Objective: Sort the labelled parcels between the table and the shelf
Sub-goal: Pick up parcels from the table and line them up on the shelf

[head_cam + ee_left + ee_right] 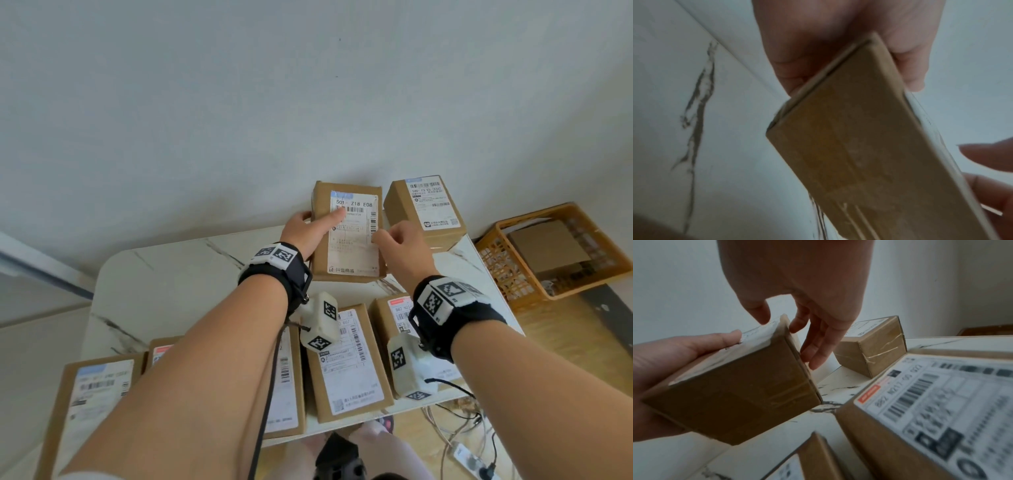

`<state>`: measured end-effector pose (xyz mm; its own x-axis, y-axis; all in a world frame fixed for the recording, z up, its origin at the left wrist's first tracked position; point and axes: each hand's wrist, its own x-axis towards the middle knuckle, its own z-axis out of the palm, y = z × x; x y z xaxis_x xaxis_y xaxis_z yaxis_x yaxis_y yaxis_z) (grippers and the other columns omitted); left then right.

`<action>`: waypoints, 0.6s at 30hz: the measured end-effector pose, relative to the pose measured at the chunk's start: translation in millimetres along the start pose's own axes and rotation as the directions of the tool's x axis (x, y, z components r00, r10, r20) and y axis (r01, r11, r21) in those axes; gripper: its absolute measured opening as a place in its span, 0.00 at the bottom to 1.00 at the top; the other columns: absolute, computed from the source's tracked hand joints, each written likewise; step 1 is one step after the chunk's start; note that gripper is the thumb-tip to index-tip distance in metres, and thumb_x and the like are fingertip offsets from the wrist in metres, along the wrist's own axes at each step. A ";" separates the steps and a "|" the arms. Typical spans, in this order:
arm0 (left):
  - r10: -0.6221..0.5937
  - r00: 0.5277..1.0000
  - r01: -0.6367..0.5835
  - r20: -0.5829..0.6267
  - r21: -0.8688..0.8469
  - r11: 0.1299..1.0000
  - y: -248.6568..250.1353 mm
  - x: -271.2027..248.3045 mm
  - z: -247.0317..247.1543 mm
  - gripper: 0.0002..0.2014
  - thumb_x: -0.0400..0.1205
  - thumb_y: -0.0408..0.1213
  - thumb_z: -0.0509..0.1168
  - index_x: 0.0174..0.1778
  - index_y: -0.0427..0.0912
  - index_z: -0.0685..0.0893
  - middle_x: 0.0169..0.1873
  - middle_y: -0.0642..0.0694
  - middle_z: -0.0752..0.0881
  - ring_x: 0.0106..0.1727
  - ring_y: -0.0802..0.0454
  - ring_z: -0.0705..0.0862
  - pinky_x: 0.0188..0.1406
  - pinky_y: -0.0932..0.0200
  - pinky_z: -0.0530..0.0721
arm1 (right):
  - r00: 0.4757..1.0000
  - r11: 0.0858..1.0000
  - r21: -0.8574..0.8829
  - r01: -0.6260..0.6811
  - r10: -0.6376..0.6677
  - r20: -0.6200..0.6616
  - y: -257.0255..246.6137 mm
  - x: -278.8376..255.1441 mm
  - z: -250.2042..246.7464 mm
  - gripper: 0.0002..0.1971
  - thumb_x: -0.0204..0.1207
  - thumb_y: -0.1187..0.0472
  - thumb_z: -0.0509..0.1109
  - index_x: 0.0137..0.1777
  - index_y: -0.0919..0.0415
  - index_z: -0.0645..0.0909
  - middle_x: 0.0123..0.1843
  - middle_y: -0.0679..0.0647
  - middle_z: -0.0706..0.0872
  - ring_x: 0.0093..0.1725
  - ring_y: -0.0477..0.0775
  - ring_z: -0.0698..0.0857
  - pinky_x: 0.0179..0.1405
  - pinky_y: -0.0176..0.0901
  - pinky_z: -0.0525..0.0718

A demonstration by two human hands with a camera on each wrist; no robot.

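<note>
While the left hand (301, 229) gripped the parcel (347, 229) — thumb on its label — the right hand (400, 246) hovered beside it, fingers loosely spread.

Cardboard, paper and marble-look stone

The parcel (346, 233) in my left hand (303, 233) is matt brown cardboard with a smooth white paper label (354, 236) and glossy clear tape across its end. The bench (164, 284) has a smooth, white marble-patterned top with grey veins and a slight sheen. The crate (548, 253) looks like orange lattice plastic. My wrist straps (455, 322) are black cloth.
</note>
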<state>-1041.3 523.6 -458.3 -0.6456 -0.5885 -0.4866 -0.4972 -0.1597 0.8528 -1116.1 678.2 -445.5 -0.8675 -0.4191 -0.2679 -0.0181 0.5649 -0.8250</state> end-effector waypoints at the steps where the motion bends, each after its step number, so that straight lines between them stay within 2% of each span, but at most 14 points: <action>1: 0.013 1.000 -0.013 -0.005 0.008 1.000 0.6 -5.6 -2.5 0.49 0.55 0.72 0.73 0.70 0.47 0.80 0.54 0.49 0.90 0.51 0.50 0.90 0.51 0.51 0.88 | 1.000 1.000 -0.008 -0.008 0.008 -0.002 -1.2 -6.2 1.2 0.10 0.80 0.50 0.65 0.48 0.57 0.75 0.48 0.61 0.87 0.47 0.60 0.89 0.46 0.56 0.91; 3: 0.056 0.998 -0.056 0.005 0.021 0.998 1.6 -17.7 -6.3 0.48 0.57 0.70 0.73 0.70 0.46 0.80 0.54 0.49 0.90 0.50 0.50 0.90 0.50 0.52 0.88 | 1.000 1.000 -0.021 -0.010 0.010 0.000 -6.4 -17.8 0.7 0.14 0.82 0.47 0.65 0.57 0.57 0.77 0.49 0.53 0.86 0.48 0.53 0.88 0.45 0.50 0.90; 5: 0.076 0.997 -0.076 0.019 0.020 0.997 2.9 -29.4 -10.1 0.41 0.64 0.68 0.73 0.68 0.45 0.82 0.52 0.49 0.91 0.48 0.51 0.91 0.48 0.54 0.88 | 1.000 1.000 -0.013 0.005 -0.005 0.004 -14.8 -27.3 -2.7 0.18 0.82 0.45 0.65 0.62 0.57 0.76 0.50 0.49 0.85 0.48 0.49 0.87 0.46 0.48 0.89; 7: 0.102 0.995 -0.102 0.022 0.002 0.995 4.5 -40.1 -15.3 0.31 0.73 0.63 0.73 0.64 0.45 0.84 0.50 0.48 0.92 0.47 0.51 0.91 0.46 0.55 0.87 | 1.000 1.000 0.001 0.027 -0.027 0.000 -21.9 -37.1 -6.6 0.18 0.81 0.43 0.65 0.62 0.56 0.76 0.51 0.49 0.85 0.50 0.50 0.87 0.50 0.51 0.90; 9: 0.129 0.991 -0.129 0.016 -0.031 0.991 4.9 -54.7 -19.9 0.25 0.77 0.58 0.72 0.62 0.44 0.85 0.49 0.48 0.92 0.46 0.51 0.91 0.42 0.57 0.86 | 0.999 0.999 0.027 0.042 -0.042 0.000 -25.6 -50.4 -9.2 0.17 0.81 0.43 0.65 0.61 0.55 0.76 0.51 0.48 0.86 0.50 0.50 0.87 0.51 0.51 0.89; 12: 0.157 0.987 -0.158 -0.012 -0.040 0.987 -3.6 -81.0 -24.2 0.26 0.76 0.58 0.73 0.63 0.44 0.85 0.50 0.47 0.92 0.48 0.50 0.91 0.42 0.57 0.86 | 0.999 0.998 0.057 0.040 -0.041 0.025 -22.8 -79.0 -10.7 0.18 0.82 0.42 0.65 0.61 0.56 0.76 0.54 0.51 0.87 0.49 0.49 0.87 0.46 0.44 0.87; 15: 0.159 0.987 -0.160 -0.033 -0.039 0.986 -23.6 -115.1 -26.2 0.27 0.75 0.60 0.72 0.62 0.44 0.85 0.49 0.48 0.92 0.47 0.51 0.91 0.41 0.58 0.85 | 0.997 0.998 0.053 0.038 -0.042 0.070 -11.8 -113.8 -13.1 0.22 0.83 0.42 0.64 0.67 0.58 0.75 0.57 0.52 0.86 0.51 0.50 0.86 0.38 0.37 0.82; 16: 0.157 0.987 -0.159 -0.041 -0.044 0.986 -30.8 -127.7 -26.7 0.26 0.75 0.59 0.72 0.61 0.44 0.86 0.49 0.48 0.92 0.47 0.51 0.91 0.40 0.59 0.85 | 0.996 0.998 0.054 0.036 -0.040 0.083 -7.8 -124.5 -12.8 0.23 0.82 0.42 0.64 0.69 0.58 0.74 0.58 0.52 0.86 0.52 0.51 0.86 0.38 0.37 0.81; 18: 0.147 0.988 -0.151 -0.053 -0.063 0.987 -45.6 -154.7 -28.1 0.22 0.77 0.57 0.72 0.59 0.44 0.87 0.47 0.48 0.93 0.48 0.50 0.92 0.44 0.56 0.87 | 0.994 0.996 0.081 0.027 -0.035 0.105 -1.7 -144.9 -9.7 0.25 0.81 0.41 0.65 0.71 0.57 0.73 0.60 0.52 0.86 0.54 0.52 0.86 0.46 0.43 0.86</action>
<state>-902.4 599.6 -416.5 -0.6803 -0.6467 -0.3449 -0.3569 -0.1188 0.9266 -995.3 744.8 -400.5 -0.8095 -0.5108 -0.2893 -0.0008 0.4938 -0.8696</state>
